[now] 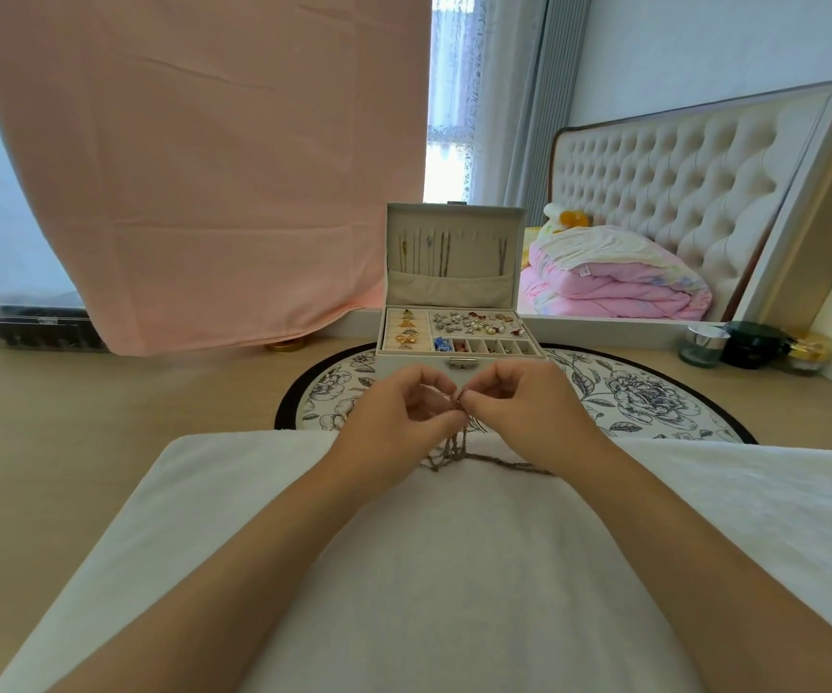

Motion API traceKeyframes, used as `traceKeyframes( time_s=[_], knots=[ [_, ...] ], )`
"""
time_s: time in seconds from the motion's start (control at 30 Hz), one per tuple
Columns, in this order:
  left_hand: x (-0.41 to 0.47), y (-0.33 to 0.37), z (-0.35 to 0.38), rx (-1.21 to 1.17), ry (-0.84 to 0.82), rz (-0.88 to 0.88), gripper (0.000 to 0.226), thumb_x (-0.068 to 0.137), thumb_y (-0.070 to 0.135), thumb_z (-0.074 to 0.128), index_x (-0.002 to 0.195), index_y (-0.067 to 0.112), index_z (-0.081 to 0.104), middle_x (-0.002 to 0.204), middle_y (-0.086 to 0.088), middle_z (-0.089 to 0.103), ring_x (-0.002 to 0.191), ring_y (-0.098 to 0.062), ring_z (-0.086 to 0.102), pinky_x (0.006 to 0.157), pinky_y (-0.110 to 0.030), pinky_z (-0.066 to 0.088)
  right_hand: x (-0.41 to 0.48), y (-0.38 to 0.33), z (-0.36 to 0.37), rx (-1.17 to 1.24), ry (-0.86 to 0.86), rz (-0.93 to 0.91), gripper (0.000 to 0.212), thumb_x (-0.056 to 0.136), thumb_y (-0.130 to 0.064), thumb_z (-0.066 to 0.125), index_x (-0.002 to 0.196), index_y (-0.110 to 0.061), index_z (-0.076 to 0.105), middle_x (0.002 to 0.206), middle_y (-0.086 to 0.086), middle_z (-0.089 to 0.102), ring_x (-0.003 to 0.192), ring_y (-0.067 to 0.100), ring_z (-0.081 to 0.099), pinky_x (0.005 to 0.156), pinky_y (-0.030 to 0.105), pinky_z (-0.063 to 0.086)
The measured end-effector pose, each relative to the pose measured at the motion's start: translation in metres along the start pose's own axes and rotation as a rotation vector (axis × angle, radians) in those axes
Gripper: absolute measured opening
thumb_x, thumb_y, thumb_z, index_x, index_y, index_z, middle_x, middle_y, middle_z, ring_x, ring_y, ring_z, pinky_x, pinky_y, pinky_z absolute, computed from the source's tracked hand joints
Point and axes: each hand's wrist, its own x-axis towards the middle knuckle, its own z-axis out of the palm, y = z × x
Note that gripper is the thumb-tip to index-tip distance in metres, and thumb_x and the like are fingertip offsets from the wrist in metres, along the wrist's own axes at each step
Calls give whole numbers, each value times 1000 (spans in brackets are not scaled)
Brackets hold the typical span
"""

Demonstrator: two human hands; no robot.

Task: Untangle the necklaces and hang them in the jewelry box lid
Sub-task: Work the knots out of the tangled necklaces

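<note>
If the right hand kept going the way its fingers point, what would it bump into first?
Most likely the left hand: the right hand points inward at it, both pinching the necklace chain. Depth is hard to judge.

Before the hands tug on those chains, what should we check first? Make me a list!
1. Left hand and right hand both pinch the necklaces: ok.
2. Strands separated below the fingers: not ok, they hang bunched together.
3. Loose ends supported: ok, they lie on the white cloth.
4. Jewelry box lid open and upright: ok.
5. Room in the lid: ok, a gap shows between the hung chains.
6. A free hook in that gap: cannot tell, too small.
</note>
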Motion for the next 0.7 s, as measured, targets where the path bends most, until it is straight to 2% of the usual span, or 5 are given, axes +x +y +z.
traceKeyframes(
  time_s=[0.27, 0.37, 0.47, 0.6, 0.7],
  knots=[
    [2, -3, -3, 137, -45, -22, 3, 90, 27, 74, 91, 29, 74, 83, 12, 75, 78, -3, 69, 78, -29, 57, 1, 0, 1, 59, 6, -71, 12, 87, -14, 72, 83, -26, 71, 72, -9, 65, 60, 2, 53, 61, 22, 45],
    [0, -1, -2, 1, -138, -59, 5, 96, 21, 65, 94, 20, 70, 91, 5, 76, 87, -10, 70, 85, -33, 56, 0, -2, 3, 134, -35, -35, 10, 92, -14, 68, 86, -20, 71, 70, -4, 67, 61, 6, 56, 62, 25, 45],
    [-1, 2, -2, -60, -75, -48, 10, 98, 15, 57, 91, 11, 63, 86, -7, 70, 76, -21, 60, 71, -38, 48, -3, -5, 1, 180, -134, 56, 19, 96, -24, 65, 81, -15, 74, 58, -3, 63, 56, 13, 51, 63, 32, 43],
    [0, 9, -9, -115, 111, -49, 17, 97, 10, 51, 83, 14, 60, 84, -12, 65, 77, -15, 56, 73, -32, 48, -2, 1, -6, 6, -101, 68, 20, 81, -39, 81, 72, -23, 72, 51, -14, 50, 52, 7, 45, 60, 29, 41],
    [1, 8, -8, -219, 39, -116, 25, 99, 7, 43, 79, 14, 58, 71, 3, 65, 70, -7, 57, 77, -23, 49, 0, 3, -8, -191, 6, 2, 12, 82, -34, 79, 76, -30, 69, 51, -17, 55, 56, 6, 54, 66, 30, 49]
  ],
)
